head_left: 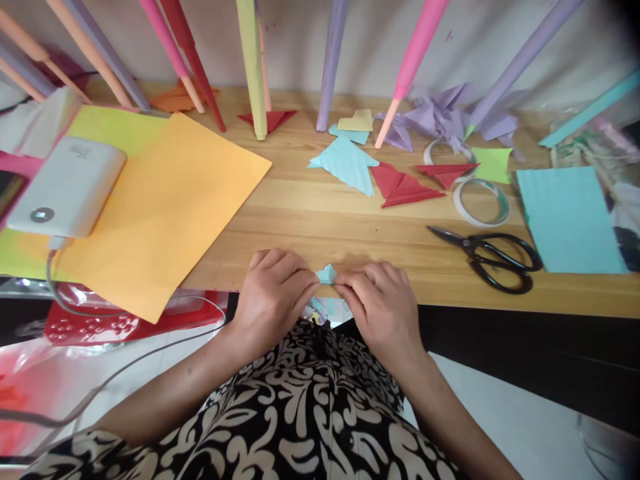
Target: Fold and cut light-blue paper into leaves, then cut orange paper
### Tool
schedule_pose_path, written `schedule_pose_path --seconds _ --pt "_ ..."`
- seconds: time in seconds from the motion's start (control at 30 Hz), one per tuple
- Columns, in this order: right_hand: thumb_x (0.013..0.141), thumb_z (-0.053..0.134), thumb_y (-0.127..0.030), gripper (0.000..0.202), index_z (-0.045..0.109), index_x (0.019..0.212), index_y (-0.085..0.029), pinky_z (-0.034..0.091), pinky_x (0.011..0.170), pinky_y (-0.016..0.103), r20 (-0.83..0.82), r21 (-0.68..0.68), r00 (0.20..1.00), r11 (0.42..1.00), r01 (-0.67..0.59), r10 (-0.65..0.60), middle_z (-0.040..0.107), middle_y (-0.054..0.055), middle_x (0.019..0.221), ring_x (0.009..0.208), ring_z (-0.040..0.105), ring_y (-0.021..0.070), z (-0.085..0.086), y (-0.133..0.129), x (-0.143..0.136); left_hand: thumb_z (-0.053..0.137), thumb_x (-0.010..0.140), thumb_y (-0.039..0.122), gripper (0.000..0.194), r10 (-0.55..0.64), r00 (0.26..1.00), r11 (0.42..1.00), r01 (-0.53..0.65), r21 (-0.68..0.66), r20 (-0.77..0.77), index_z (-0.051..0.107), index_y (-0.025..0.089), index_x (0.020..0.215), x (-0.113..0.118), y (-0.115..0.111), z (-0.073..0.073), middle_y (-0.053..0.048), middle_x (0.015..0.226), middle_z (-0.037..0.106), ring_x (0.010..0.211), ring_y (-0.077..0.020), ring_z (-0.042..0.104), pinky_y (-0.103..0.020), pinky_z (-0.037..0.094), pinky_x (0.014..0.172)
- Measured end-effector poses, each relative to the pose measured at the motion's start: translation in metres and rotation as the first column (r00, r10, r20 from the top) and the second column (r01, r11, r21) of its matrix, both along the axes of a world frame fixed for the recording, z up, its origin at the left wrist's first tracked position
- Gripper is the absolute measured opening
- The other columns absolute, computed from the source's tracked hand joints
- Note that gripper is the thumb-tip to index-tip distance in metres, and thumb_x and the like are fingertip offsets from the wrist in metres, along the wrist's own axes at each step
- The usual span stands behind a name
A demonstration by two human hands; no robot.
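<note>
A small light blue folded paper (327, 274) is at the table's front edge, between my two hands. My left hand (274, 292) pinches its left side with the fingers curled together. On its right side, my right hand (381, 305) pinches it between thumb and fingers. Beyond the hands lie a pleated light blue paper (345, 163) and red folded papers (406, 185). To the right, black-handled scissors (487, 255) rest with their tip pointing left.
Orange paper (170, 207) overhangs the front edge of the wooden table (280, 213) at left, under a white power bank (70, 187) with a cable. Rolled paper sticks (257, 73) lean at the back. Tape rings (481, 203) and a blue sheet (573, 220) lie right.
</note>
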State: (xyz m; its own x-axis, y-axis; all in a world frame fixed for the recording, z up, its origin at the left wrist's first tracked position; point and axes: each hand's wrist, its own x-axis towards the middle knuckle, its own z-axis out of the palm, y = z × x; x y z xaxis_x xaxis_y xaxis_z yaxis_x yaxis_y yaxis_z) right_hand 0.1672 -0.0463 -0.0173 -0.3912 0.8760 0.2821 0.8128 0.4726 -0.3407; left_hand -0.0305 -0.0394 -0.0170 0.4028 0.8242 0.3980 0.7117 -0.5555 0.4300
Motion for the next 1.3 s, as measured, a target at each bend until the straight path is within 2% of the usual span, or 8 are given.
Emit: schedule_pose_path --seconds 0.27,0.57,0.7,0.77,0.9,0.97,1.13,1.3 --pt "0.098 0.052 -0.03 0.021 0.062 0.082 -0.023 0.031 0.07 0.036 -0.032 -0.043 0.998 0.997 0.057 -0.058 0.061 0.003 0.076 0.077 0.05 0.0211 -0.001 0.002 -0.005 0.06 0.094 0.026 0.015 0.071 0.997 0.997 -0.071 -0.03 -0.004 0.067 0.019 0.082 0.004 0.002 -0.001 -0.004 0.084 0.068 0.079 -0.0192 0.053 -0.036 0.036 0.072" --pt "0.095 0.056 -0.029 0.015 0.059 0.081 -0.022 0.031 0.071 0.036 -0.049 -0.003 0.992 0.994 0.113 -0.113 0.064 0.003 0.076 0.076 0.052 0.0216 -0.007 0.005 -0.01 0.064 0.088 0.023 0.018 0.144 0.987 0.989 -0.146 -0.027 -0.066 0.062 0.019 0.071 0.013 0.008 0.001 -0.003 0.075 0.064 0.074 -0.0196 0.051 -0.037 0.033 0.069" --pt "0.092 0.06 -0.028 0.011 0.059 0.083 -0.022 0.031 0.071 0.036 -0.069 0.0 0.99 0.992 0.126 -0.125 0.064 0.003 0.076 0.076 0.053 0.0216 -0.007 0.005 -0.01 0.065 0.088 0.022 0.011 0.155 0.987 0.988 -0.154 0.027 -0.052 0.064 0.02 0.078 0.009 0.003 0.001 -0.004 0.084 0.068 0.078 -0.0202 0.054 -0.037 0.037 0.07" --pt "0.092 0.06 -0.028 0.012 0.059 0.081 -0.022 0.031 0.07 0.035 -0.07 0.004 0.99 0.992 0.124 -0.124 0.063 0.002 0.075 0.076 0.053 0.0214 -0.007 0.005 -0.01 0.066 0.087 0.017 0.004 0.121 0.993 0.989 -0.12 0.09 0.003 0.066 0.02 0.086 0.006 -0.005 -0.001 -0.005 0.096 0.071 0.089 -0.0218 0.058 -0.039 0.042 0.077" --pt "0.093 0.059 -0.028 0.015 0.059 0.08 -0.022 0.031 0.071 0.035 -0.073 0.002 0.992 0.994 0.107 -0.106 0.062 0.002 0.076 0.076 0.052 0.0208 -0.005 0.005 -0.01 0.062 0.086 0.007 0.025 -0.124 0.986 0.984 0.109 0.139 0.111 0.064 0.017 0.109 0.003 -0.024 -0.013 -0.01 0.118 0.069 0.115 -0.0253 0.059 -0.045 0.05 0.094" --pt "0.093 0.058 -0.027 0.014 0.058 0.081 -0.022 0.031 0.071 0.035 -0.08 0.007 0.991 0.995 0.104 -0.103 0.062 0.002 0.077 0.077 0.052 0.0208 -0.005 0.004 -0.011 0.058 0.088 0.005 0.032 -0.194 0.971 0.976 0.177 0.127 0.139 0.061 0.014 0.118 0.004 -0.029 -0.022 -0.013 0.124 0.067 0.12 -0.0253 0.058 -0.045 0.052 0.098" --pt "0.092 0.059 -0.025 0.013 0.059 0.08 -0.021 0.032 0.073 0.034 -0.083 0.024 0.989 0.992 0.124 -0.122 0.063 0.002 0.078 0.078 0.053 0.0209 -0.007 0.003 -0.012 0.055 0.088 0.003 0.037 -0.171 0.979 0.98 0.158 0.119 0.113 0.059 0.011 0.124 0.006 -0.031 -0.036 -0.014 0.128 0.066 0.125 -0.0253 0.058 -0.045 0.051 0.106" --pt "0.087 0.063 -0.02 0.011 0.059 0.077 -0.021 0.035 0.072 0.034 -0.077 0.071 0.974 0.973 0.22 -0.214 0.062 0.001 0.073 0.074 0.055 0.0205 -0.01 -0.004 0.011 0.056 0.089 0.006 0.029 -0.138 0.988 0.982 0.128 0.142 0.062 0.063 0.012 0.117 0.006 -0.033 -0.039 -0.013 0.129 0.066 0.124 -0.0256 0.058 -0.046 0.05 0.105"
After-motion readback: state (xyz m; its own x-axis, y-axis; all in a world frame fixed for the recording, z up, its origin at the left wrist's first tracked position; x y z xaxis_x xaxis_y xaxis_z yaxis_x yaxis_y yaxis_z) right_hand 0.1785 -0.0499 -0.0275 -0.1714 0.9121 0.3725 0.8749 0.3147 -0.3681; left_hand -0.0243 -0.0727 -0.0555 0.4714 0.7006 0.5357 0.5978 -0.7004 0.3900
